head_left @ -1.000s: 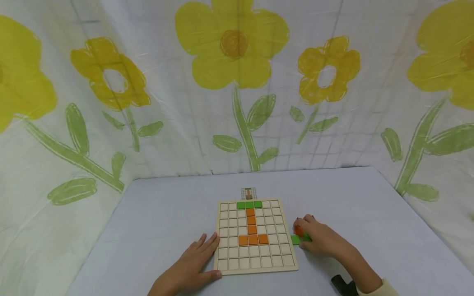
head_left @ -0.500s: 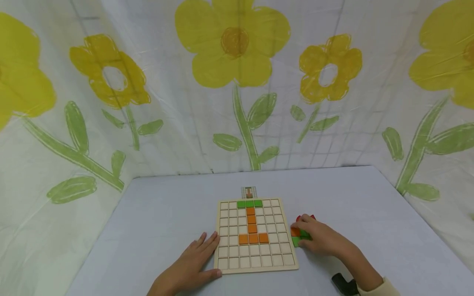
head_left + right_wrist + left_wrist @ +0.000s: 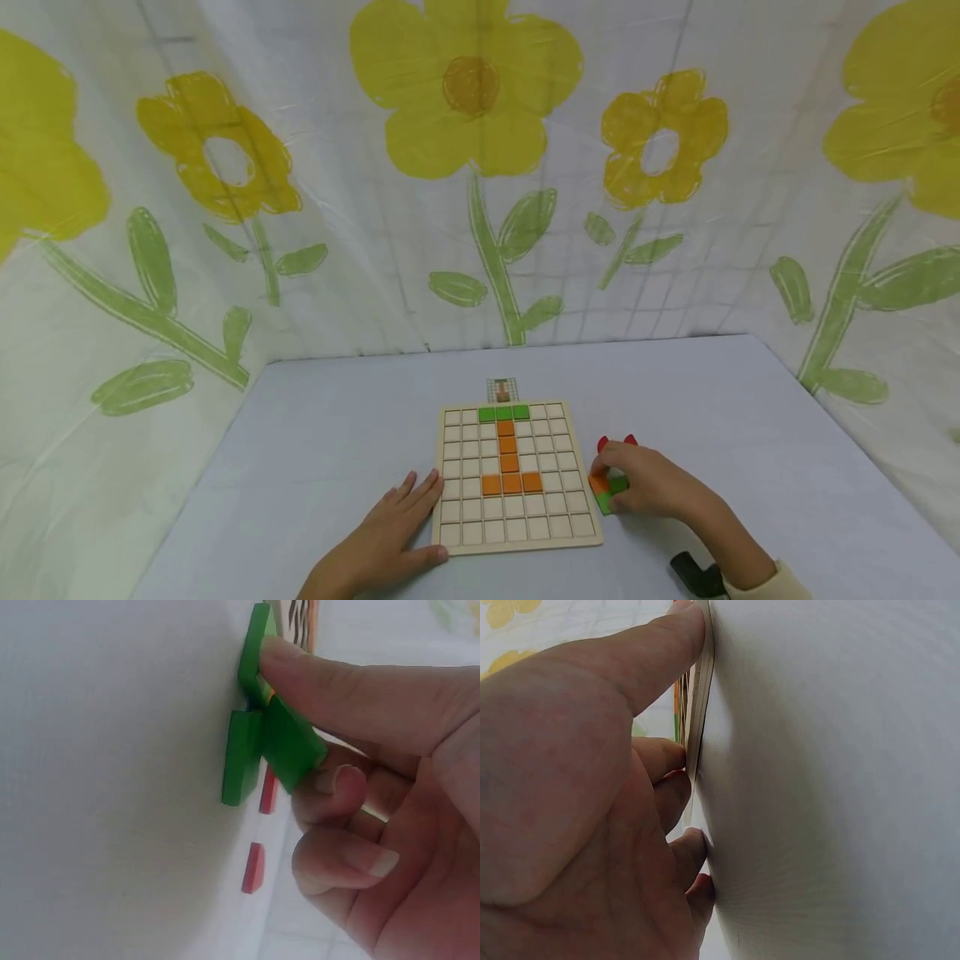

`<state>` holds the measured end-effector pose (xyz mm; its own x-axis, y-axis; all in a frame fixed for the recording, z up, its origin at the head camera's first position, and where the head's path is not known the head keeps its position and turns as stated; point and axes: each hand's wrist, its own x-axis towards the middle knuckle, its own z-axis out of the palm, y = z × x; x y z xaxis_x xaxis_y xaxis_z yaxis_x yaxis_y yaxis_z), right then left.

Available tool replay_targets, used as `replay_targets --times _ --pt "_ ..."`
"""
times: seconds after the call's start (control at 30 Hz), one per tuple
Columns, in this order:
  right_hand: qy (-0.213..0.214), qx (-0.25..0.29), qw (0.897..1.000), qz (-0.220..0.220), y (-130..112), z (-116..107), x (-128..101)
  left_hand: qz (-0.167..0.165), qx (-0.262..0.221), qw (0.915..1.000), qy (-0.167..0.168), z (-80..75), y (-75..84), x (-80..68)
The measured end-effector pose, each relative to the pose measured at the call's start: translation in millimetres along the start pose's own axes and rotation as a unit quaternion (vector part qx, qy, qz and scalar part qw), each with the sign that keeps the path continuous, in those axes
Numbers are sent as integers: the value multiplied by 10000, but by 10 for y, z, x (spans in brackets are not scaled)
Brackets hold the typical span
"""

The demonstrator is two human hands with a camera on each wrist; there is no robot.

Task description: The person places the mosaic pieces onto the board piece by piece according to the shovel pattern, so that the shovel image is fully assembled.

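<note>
- Where the right hand sits, lower right of centre in the head view, it pinches a green tile w/ an orange tile, just off the wooden grid board's right edge.
- Right wrist view: pinched green tile tilted, long axis slanting off the table; more green tiles flat beneath; red tiles nearby.
- Left hand, fingers straight, rests on the board's lower-left corner.
- Left wrist view alone shows fingertips touching the board edge.
</note>
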<state>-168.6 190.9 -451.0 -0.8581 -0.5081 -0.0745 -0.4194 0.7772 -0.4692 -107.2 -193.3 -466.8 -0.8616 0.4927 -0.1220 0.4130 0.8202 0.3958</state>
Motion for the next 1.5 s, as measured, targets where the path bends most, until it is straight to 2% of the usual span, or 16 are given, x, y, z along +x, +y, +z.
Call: replay_targets --times 0.23,0.7,0.8,1.13,1.5 --pt "124 180 9993 -301 22 45 26 -28 -23 10000 -39 8 -4 2" --pt "475 -746 9957 -281 -29 67 43 7 -26 10000 -43 -4 0 -3" --pt "517 -803 9950 -304 -45 64 44 -6 -41 10000 -73 -7 2 -1" --pt "510 -616 9944 -694 -159 75 48 38 -77 10000 -35 8 -3 0" --pt "456 -448 9928 -1016 -365 155 169 42 -9 10000 3 13 -20 -6"
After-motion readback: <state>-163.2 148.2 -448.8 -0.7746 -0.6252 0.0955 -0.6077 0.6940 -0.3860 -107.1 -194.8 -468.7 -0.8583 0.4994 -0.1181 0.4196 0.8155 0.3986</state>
